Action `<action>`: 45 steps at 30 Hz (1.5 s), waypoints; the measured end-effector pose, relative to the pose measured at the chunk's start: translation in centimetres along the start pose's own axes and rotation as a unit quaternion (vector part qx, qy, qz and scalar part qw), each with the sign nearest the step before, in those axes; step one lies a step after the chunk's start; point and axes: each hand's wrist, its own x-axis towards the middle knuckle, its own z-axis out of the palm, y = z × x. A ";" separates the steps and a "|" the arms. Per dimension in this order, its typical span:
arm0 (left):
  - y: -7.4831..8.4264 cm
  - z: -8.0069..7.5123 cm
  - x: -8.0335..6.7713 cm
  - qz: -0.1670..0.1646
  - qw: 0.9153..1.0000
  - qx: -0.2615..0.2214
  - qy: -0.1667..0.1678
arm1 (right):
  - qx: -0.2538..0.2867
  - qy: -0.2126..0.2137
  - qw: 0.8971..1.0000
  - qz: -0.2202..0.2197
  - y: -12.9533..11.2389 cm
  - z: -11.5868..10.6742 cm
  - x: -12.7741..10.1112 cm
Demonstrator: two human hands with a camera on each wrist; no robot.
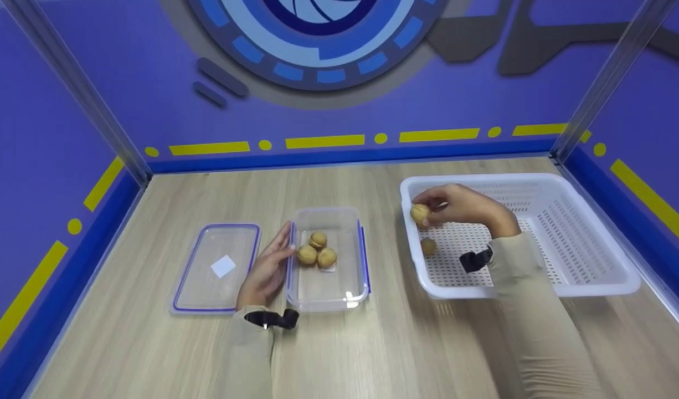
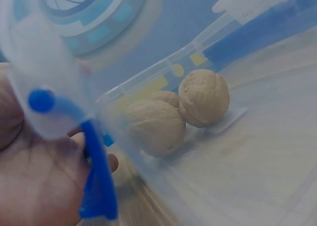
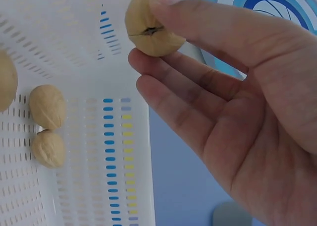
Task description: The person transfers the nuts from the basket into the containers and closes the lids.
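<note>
While right hand (image 1: 467, 208) pinches a walnut (image 1: 420, 214) over white basket (image 1: 594, 282), left hand (image 1: 267, 269) flat, fingers straight, against clear container (image 1: 328, 296)

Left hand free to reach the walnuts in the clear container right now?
Probably yes. The left hand rests open against the clear container wall, holding nothing. The container is uncovered, its lid lying beside it, and the three walnuts sit just past the wall.
</note>
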 end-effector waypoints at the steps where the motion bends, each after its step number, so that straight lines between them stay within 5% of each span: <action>1: 0.0 0.0 0.0 0.000 1.000 0.000 0.001 | 0.002 0.000 1.000 -0.002 -0.2 0.1 0.1; 23: -0.1 0.1 0.1 0.004 1.000 0.005 -0.003 | -0.044 -0.039 0.995 -0.077 -5.2 2.8 2.7; 45: 0.0 -0.1 0.0 0.004 1.000 -0.008 -0.008 | -0.006 -0.082 0.991 -0.108 -7.5 6.7 6.1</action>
